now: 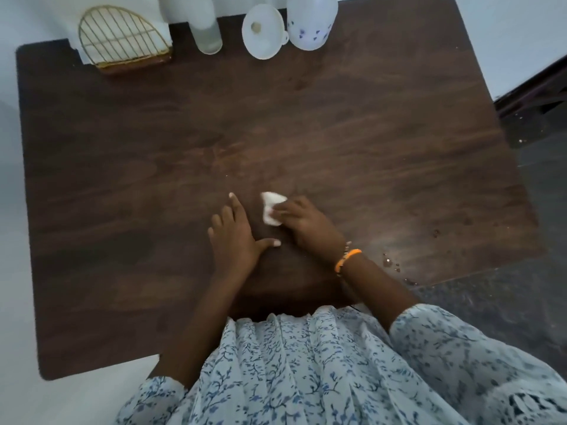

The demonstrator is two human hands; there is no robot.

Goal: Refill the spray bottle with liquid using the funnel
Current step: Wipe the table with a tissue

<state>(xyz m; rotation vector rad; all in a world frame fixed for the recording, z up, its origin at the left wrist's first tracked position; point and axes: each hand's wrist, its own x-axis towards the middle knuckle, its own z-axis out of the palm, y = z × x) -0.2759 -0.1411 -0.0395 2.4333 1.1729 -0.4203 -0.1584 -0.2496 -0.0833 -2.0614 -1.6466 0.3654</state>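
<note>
Now | left hand flat on table | right hand fingers pinch tissue

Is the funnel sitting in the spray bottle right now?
No, the funnel stands on the far edge of the table, between a clear bottle and a white flowered jug.

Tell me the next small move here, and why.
Probably slide the tissue under the right hand toward the droplets near the table's right edge: they look unwiped, while the funnel already stands at the back.
</note>
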